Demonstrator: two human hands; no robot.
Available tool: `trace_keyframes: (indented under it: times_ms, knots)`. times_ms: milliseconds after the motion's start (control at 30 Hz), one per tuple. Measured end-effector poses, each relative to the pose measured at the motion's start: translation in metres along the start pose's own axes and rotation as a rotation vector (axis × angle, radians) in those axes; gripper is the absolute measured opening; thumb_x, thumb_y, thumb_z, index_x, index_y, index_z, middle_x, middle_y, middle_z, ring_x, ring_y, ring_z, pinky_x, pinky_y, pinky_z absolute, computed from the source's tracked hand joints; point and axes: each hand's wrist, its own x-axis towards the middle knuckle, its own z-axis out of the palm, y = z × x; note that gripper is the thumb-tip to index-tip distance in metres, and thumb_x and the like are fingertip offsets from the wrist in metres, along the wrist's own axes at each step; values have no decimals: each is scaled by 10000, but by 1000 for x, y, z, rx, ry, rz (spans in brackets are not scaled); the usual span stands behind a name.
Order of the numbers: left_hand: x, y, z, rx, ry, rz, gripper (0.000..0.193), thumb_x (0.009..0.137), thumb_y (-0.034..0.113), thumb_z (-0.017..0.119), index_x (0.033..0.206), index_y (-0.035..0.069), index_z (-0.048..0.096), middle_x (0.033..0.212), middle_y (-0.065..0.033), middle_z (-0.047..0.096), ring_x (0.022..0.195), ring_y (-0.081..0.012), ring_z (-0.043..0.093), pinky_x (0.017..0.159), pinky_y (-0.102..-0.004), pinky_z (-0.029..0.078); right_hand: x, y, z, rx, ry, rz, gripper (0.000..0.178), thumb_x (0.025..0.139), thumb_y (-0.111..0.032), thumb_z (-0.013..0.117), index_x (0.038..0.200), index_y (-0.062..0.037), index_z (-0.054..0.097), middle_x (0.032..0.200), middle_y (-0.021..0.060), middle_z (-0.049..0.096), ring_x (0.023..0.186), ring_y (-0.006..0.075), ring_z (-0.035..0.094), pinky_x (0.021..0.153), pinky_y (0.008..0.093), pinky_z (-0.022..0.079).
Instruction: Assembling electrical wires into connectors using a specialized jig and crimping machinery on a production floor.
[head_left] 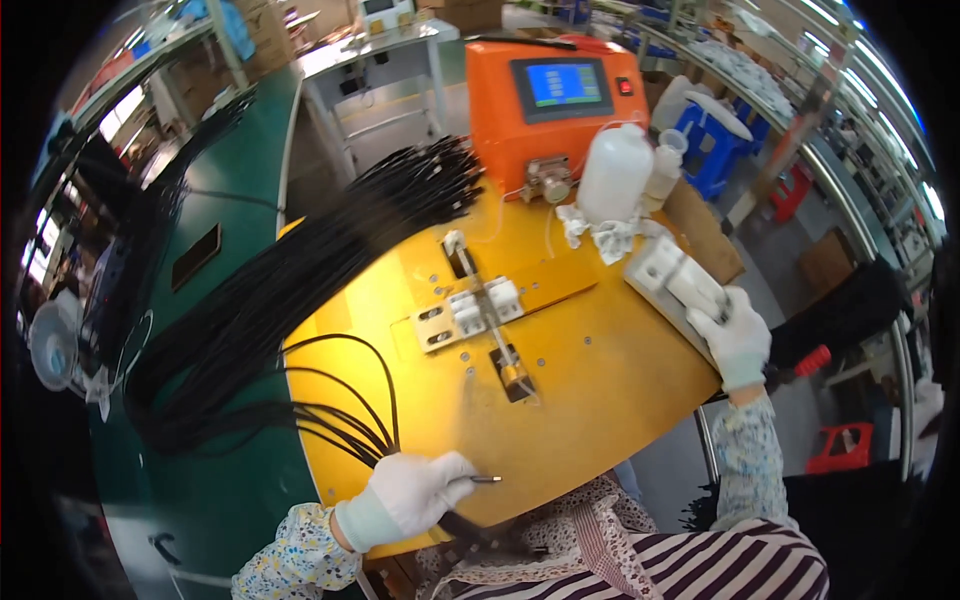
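Observation:
My left hand (415, 492), in a white glove, is closed around several black cables (350, 440) near the table's front edge. One cable end with a metal tip (488, 479) sticks out to the right past its thumb and finger. On the right, my gloved right hand (737, 338) is closed at the near end of a white block (690, 282), which sits on a pale base at the table's right edge. Its fingertips are partly hidden. Between the hands, on the yellow table (570, 420), a fixture with white blocks (485, 305) is crossed by a slanting metal bar.
A thick bundle of black cables (300, 250) spans the left side and the green bench (215, 350). Behind stands an orange machine (560, 115) with a screen. Beside it are a white bottle (614, 175) and crumpled tissue (612, 240). A phone (197, 257) lies left.

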Motion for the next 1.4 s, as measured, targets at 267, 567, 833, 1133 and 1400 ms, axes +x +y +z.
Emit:
trace_keyframes:
  times_ms: [267,567,833,1133,1400]
  knots:
    - [-32,6,-14,-708,-31,-336,217,933,204,575,864,0,604,661,-35,559,523,-111,464,494,-257,388,-77,-30,-42,384,-2,-668,571,601,-447,836,936,-37,619,730,103,624,651,240,643,597,324,504]
    - [-13,5,-27,-1005,-213,-466,261,935,209,583,792,-10,586,647,-21,560,505,-55,407,455,-211,323,-88,-89,0,401,-108,-1080,584,568,-552,793,867,-87,605,631,14,548,529,195,558,492,317,434]
    - [17,25,-36,-577,-373,-593,317,928,266,582,771,4,666,540,-45,558,491,-114,525,475,-256,409,-64,-82,-45,302,189,-1156,413,747,-387,730,947,-42,620,807,78,594,749,235,590,696,331,479]
    - [20,42,-27,-111,-159,-429,355,903,329,573,796,6,675,602,-189,577,569,-344,612,532,-372,488,-58,-55,-28,1152,112,-173,159,892,-74,531,985,24,614,871,68,593,776,137,548,760,269,446]
    - [11,39,-15,-88,-23,-324,313,925,287,565,827,12,677,593,-173,585,551,-320,622,515,-361,492,-72,-55,-21,1026,-103,-303,69,828,-35,568,883,7,577,792,49,539,711,99,490,662,230,397]
